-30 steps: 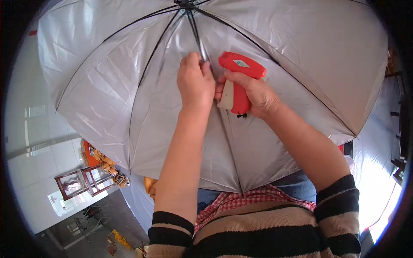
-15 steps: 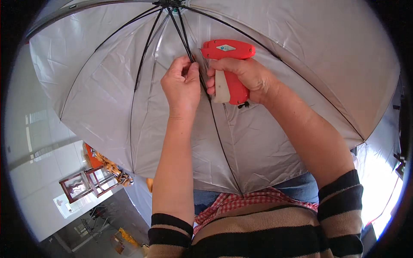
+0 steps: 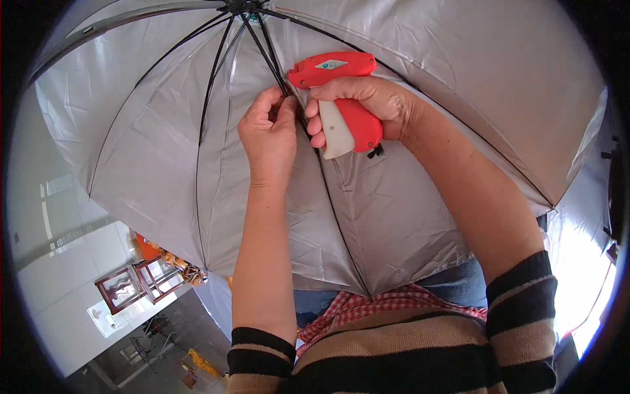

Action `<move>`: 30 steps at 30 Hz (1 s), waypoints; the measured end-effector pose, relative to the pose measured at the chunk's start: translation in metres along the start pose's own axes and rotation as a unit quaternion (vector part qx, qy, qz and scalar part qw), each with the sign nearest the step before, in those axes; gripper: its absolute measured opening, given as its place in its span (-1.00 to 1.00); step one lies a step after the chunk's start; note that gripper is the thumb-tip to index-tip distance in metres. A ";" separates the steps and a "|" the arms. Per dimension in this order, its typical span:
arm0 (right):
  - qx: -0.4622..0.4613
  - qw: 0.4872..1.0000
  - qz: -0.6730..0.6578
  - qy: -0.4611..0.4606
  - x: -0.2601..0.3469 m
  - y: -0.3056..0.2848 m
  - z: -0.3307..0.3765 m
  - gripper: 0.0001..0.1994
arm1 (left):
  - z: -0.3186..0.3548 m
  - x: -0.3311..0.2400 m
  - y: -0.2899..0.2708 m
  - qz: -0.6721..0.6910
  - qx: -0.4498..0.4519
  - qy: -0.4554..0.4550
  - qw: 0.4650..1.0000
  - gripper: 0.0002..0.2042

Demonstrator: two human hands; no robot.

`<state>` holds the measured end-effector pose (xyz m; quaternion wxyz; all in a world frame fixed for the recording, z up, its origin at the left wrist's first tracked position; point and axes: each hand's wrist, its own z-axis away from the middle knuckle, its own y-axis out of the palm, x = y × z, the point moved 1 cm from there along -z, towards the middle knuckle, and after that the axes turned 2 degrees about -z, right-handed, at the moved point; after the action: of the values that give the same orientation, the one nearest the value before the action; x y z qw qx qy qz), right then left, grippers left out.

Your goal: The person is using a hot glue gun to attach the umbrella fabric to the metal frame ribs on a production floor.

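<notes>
head view: both hands [image 3: 269,134] and red tagging gun [image 3: 341,92] climbed the umbrella rib [image 3: 331,197].

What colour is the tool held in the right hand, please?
The tagging gun is red with a white trigger, shown in the head view.

A silver-grey umbrella [image 3: 164,131] with black ribs [image 3: 210,85] was seen. The gun [image 3: 344,98] was coloured red, with a white trigger [image 3: 335,131]. The sleeves [image 3: 522,302] were striped in black and tan. A red-and-white checked cloth [image 3: 367,305] was shown below.
</notes>
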<state>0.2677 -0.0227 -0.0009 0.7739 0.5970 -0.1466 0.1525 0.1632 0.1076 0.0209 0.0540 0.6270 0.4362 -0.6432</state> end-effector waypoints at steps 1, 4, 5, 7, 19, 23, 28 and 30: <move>0.005 1.000 0.006 0.002 0.001 0.000 0.000 -0.75 | 0.000 -0.001 0.000 -0.011 0.001 0.002 1.000 -0.88; -0.008 0.999 0.029 0.010 0.005 0.002 0.001 -0.75 | 0.000 -0.003 -0.001 -0.033 0.002 0.005 0.999 -0.88; -0.015 0.999 0.041 0.014 0.006 0.002 0.002 -0.75 | 0.001 -0.002 -0.001 -0.021 0.000 0.005 1.000 -0.88; -0.012 0.999 0.043 0.010 0.007 0.001 0.000 -0.75 | 0.001 -0.002 0.000 0.002 -0.004 0.004 1.000 -0.88; -0.074 0.986 0.146 -0.010 0.007 0.002 -0.013 -0.75 | -0.001 0.006 0.006 -0.029 -0.031 0.017 0.999 -0.86; -0.061 0.990 0.128 -0.023 0.006 0.009 0.020 -0.73 | -0.006 0.018 -0.005 -0.163 -0.093 0.095 0.978 -0.89; -0.130 0.976 0.162 -0.066 0.026 0.039 0.047 -0.72 | -0.030 -0.005 -0.051 -0.393 -0.044 0.203 0.896 -0.91; -0.159 0.975 0.132 -0.078 0.013 0.036 0.040 -0.72 | -0.039 -0.002 -0.066 -0.455 -0.032 0.169 0.874 -0.89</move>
<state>0.2634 -0.0521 0.0458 0.8183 0.4517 -0.3061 0.1807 0.1522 0.1717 0.0616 -0.2990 0.4566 0.6957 -0.4670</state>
